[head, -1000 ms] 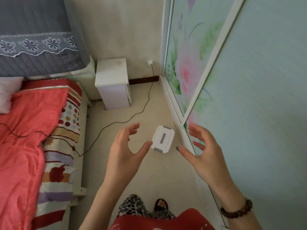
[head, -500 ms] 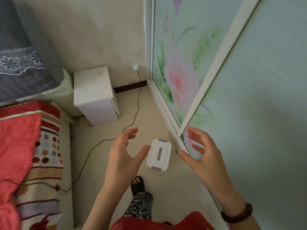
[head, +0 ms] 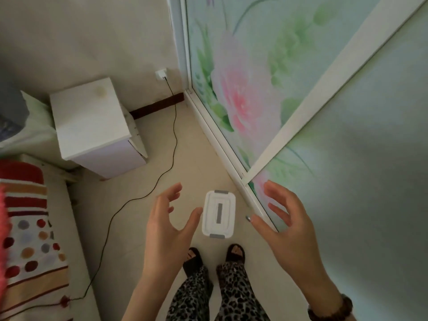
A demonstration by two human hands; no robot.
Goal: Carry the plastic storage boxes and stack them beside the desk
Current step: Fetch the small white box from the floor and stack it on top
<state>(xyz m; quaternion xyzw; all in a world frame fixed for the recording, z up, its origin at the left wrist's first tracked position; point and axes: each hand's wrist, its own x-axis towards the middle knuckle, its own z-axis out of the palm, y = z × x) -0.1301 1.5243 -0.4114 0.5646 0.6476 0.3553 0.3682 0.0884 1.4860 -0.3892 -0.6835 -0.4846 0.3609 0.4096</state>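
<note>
Floor (head: 194, 158), one storage box (head: 219, 214), two spread hands (head: 166, 225) flanking it

- The storage box (head: 219, 214) between the hands was seen as smooth, glossy white plastic.
- The floor (head: 192, 158) beyond it appeared matt.

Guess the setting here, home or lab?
Home, most likely a bedroom: a bed with striped, dotted bedding, a small white bedside cabinet, and a sliding door with a flower print.

The storage box (head: 219, 214) sits on the floor (head: 185, 158) between both hands, cabinet (head: 92, 128) behind-left.
</note>
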